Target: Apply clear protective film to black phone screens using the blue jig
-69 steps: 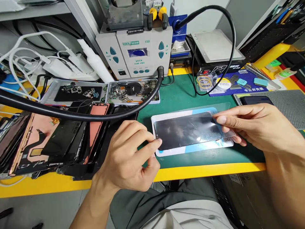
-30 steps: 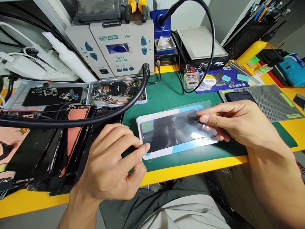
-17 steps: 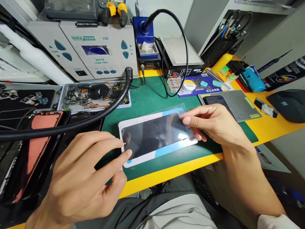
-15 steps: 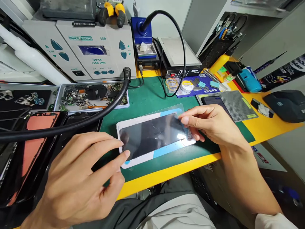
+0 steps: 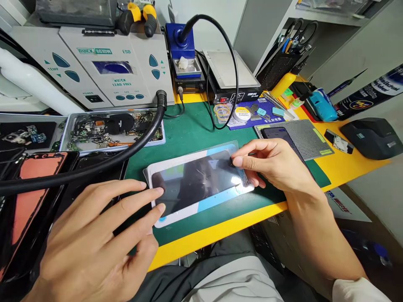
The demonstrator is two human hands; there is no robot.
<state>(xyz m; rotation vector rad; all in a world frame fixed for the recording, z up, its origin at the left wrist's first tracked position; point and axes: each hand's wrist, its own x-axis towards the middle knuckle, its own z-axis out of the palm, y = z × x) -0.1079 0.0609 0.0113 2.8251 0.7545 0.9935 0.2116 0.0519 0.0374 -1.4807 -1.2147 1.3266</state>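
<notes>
A dark, glossy phone-sized panel [image 5: 195, 178] lies on a white and blue card [image 5: 208, 203] on the green mat. Clear film [image 5: 232, 147] covers it and juts past the card's edge. At the right end, my right hand [image 5: 267, 163] pinches the clear film's edge between thumb and index finger, its other fingers curled beneath. My left hand [image 5: 103, 235] is spread over the left end. Two of its fingertips rest on the panel's left edge, while another finger reaches toward the card's upper left corner. Whether the panel is glass or film, I cannot tell.
Behind stand a hot-air station [image 5: 107, 71], a soldering stand [image 5: 185, 54] and a heating plate [image 5: 233, 71]. A thick black hose [image 5: 126, 161] crosses at left above phone frames [image 5: 40, 180] and a parts tray [image 5: 116, 128]. At right, a phone [image 5: 280, 136] lies on a perforated mat [image 5: 310, 136].
My left hand's fingers have spread, one moving up toward the card's corner. My right hand keeps its pinch. The whole view has shifted slightly, and the phone at right now shows a lit screen.
</notes>
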